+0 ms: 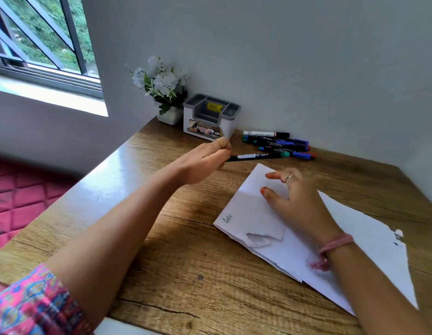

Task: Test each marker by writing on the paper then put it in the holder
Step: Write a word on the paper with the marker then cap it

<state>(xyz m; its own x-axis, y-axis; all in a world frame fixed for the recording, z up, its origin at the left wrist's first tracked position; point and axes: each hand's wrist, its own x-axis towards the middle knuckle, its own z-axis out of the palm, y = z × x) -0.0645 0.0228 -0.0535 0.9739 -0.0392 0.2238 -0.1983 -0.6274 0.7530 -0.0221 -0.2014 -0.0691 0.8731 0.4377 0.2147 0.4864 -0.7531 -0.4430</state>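
We hold a green marker (258,156) in our left hand (205,163), the fingers curled round one end so the barrel sticks out sideways above the desk (161,238), just in front of the holder (211,117). The holder, white with a grey compartmented top, stands near the desk's far edge against the wall, beside a small pot of white flowers (161,88) in the far left corner. Its compartments look empty as far as we can see into them.

Our right hand (294,199) rests on the paper (258,213) with the fingers spread and straight, gripping nothing. The paper lies toward the desk's right side, a torn sheet over a second one, and a short word in green ink (227,218) sits near its left corner.

The remaining markers (278,141) lie in a loose bunch along the far edge, just right of the holder: one white-barrelled with a dark cap, the others dark with blue caps. We cannot tell exactly how many are there. A pink band (336,244) circles our right wrist.
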